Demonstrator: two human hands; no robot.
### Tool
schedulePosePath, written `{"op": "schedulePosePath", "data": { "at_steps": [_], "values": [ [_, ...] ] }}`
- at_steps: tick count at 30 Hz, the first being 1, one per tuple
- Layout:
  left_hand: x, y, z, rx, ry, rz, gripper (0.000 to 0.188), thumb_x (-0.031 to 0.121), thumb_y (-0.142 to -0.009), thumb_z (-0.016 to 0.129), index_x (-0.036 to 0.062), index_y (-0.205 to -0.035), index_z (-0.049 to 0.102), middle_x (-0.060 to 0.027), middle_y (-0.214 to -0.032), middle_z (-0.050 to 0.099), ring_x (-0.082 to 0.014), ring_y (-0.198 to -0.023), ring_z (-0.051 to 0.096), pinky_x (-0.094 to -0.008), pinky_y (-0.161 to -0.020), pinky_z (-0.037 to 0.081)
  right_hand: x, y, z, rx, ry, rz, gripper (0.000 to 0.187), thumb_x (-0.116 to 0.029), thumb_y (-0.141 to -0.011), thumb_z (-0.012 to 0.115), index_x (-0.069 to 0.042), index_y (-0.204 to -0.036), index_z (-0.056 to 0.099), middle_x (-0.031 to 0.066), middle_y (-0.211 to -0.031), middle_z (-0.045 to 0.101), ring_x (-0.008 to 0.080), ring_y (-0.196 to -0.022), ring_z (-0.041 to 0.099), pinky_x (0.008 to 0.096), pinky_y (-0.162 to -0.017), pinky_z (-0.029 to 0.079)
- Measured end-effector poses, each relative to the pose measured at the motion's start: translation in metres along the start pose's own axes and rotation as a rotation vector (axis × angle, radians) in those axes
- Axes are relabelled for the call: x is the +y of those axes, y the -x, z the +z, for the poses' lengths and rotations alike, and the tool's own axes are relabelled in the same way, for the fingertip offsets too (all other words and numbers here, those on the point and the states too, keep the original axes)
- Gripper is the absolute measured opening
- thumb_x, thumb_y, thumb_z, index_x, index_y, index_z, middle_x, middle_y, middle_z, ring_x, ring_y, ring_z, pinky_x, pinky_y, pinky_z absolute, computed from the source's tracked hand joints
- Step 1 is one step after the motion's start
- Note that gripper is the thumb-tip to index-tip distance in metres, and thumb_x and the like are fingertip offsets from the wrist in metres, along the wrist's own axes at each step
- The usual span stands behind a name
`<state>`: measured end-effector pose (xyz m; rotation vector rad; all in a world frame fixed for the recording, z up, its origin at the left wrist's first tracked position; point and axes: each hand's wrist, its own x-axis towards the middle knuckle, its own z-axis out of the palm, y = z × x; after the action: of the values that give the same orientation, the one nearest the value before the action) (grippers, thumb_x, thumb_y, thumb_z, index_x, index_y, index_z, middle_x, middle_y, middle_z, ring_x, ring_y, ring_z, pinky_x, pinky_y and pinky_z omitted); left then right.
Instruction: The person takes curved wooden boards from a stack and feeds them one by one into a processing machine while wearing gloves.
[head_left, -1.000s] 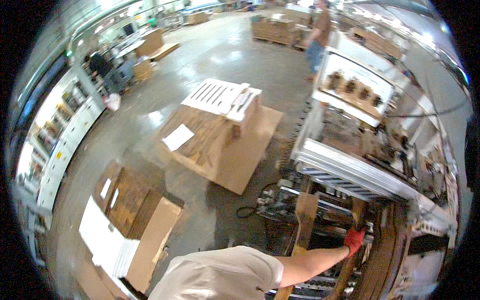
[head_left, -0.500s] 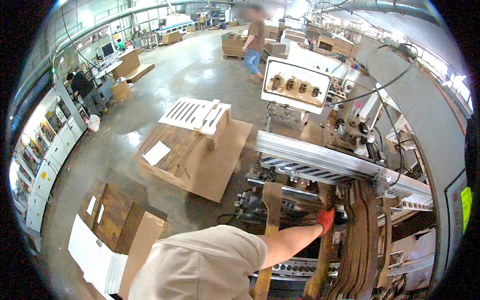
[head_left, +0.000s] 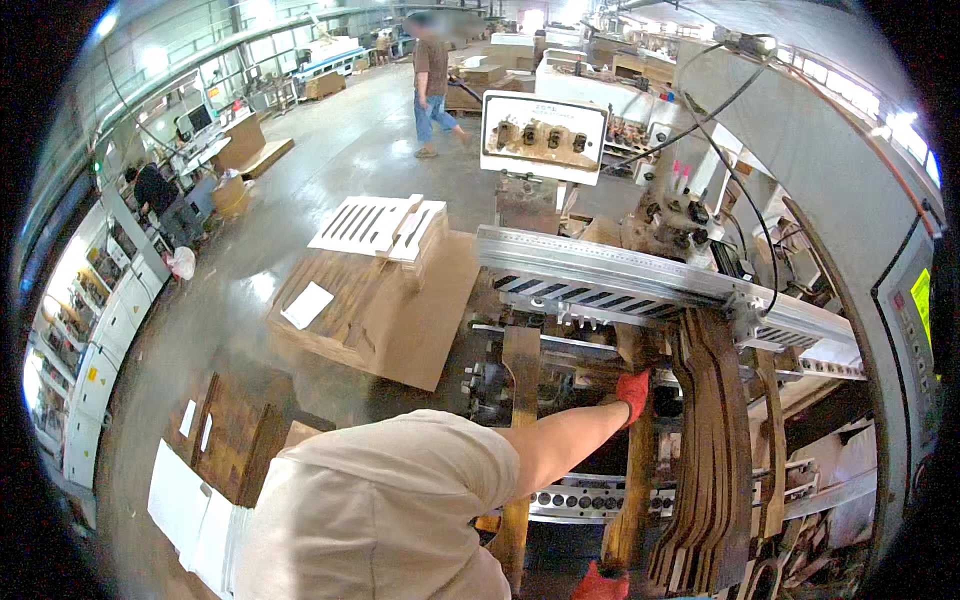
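Note:
My left hand [head_left: 632, 396], in a red glove, reaches across the machine and is closed on the far part of a curved brown wooden slat [head_left: 627, 490]. At the lower edge my right hand [head_left: 600, 584], also red-gloved and partly cut off, is closed at the slat's near end. Its fingers are only partly visible. Right of this slat stands a tight row of similar curved slats [head_left: 708, 450], set on edge. A single slat [head_left: 520, 400] lies to the left across the machine's rails, and another slat [head_left: 770, 440] lies beyond the row.
A metal beam with striped marking [head_left: 620, 285] spans the machine's far side, below a white control box [head_left: 543, 137]. A stack of boards [head_left: 340, 310] with white slotted pieces stands left. White panels [head_left: 190, 520] lie nearer. Another person [head_left: 432, 85] walks in the background.
My right hand has come into view at the near end of the slat. My left hand stays at its far part. The view has shifted, and the background person has walked left.

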<state>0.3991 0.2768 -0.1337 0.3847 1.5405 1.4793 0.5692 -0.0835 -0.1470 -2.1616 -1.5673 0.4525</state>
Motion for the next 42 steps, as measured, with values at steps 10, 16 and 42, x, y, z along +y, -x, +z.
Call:
{"op": "schedulePosePath", "data": {
  "at_steps": [10,16,42],
  "values": [
    [-0.099,-0.109,-0.003,-0.045,-0.019,0.232,0.058,0.05,-0.088,0.053,0.0006,-0.118,0.056,-0.0217,-0.118,0.059,-0.0444,-0.107,0.054,-0.0494,-0.086,0.044,-0.01,0.003,-0.005,-0.073,-0.033,0.032,0.039,-0.033,-0.083,0.068,-0.001,-0.105,0.06,0.012,-0.095,0.064,0.0228,-0.079,0.059,0.0366,-0.068,0.049],
    [-0.089,-0.084,0.009,-0.118,-0.246,0.279,0.068,0.055,-0.087,0.053,0.0017,-0.128,0.049,-0.0194,-0.124,0.056,-0.0437,-0.109,0.053,-0.0495,-0.087,0.044,-0.017,0.0,-0.01,-0.01,0.036,0.073,0.044,-0.034,-0.081,0.069,-0.001,-0.108,0.059,0.013,-0.098,0.063,0.0242,-0.083,0.058,0.0373,-0.071,0.048],
    [-0.024,0.025,-0.071,-0.868,-1.563,0.627,0.071,0.023,-0.089,0.057,0.0095,-0.147,0.019,-0.0159,-0.137,0.045,-0.0359,-0.119,0.049,-0.0457,-0.106,0.035,-0.125,-0.017,-0.027,0.01,0.525,0.289,0.064,-0.038,-0.072,0.073,0.0,-0.12,0.052,0.0176,-0.108,0.06,0.0303,-0.102,0.054,0.0403,-0.085,0.045]
  ]
}}
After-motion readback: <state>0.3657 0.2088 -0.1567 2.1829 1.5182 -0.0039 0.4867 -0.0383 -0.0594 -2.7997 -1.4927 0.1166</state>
